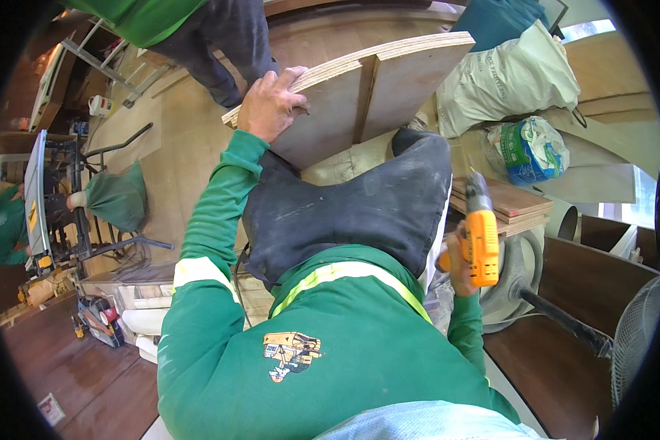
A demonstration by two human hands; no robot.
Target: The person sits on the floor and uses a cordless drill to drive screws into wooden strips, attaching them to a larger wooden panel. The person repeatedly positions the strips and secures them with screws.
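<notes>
My left hand (271, 106) is closed over the top edge of a plywood panel (319, 125), near its left end. The panel stands tilted on edge in front of my knees. Its layered edge faces up, and a darker wooden strip (366, 100) crosses its face. Out at my right side, my right hand (458, 264) is wrapped round the grip of an orange cordless drill (482, 242). The drill's bit points away from me, apart from the panel. Its body hides part of my right fingers.
Another person (224, 44) in green and dark trousers stands beyond the panel. Stacked boards (510, 209) lie right of my leg, with a white sack (510, 81) and a blue-green bag (528, 150) beyond. A mesh fan (638, 337) is at far right; a table saw (37, 198) stands left.
</notes>
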